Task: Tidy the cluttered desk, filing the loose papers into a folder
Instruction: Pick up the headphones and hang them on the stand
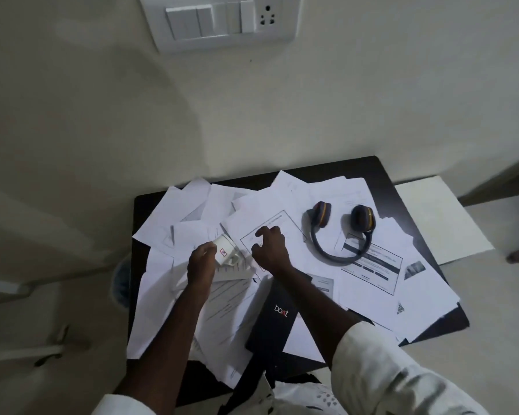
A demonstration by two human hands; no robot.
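Note:
Several loose white papers (372,298) lie scattered and overlapping across a small dark desk (381,172). My left hand (200,263) grips a white mug (226,252) that is tilted on its side above the papers near the desk's middle left. My right hand (269,248) rests just to the right of the mug, fingers spread and curled on a printed sheet (274,223). No folder can be made out for sure.
Black headphones (340,232) with orange trim sit on the papers at the back right. A black box (271,322) with a printed logo lies at the front middle. A pale flat sheet or board (441,220) sticks out beyond the desk's right edge. A wall with a switch panel (222,20) stands behind.

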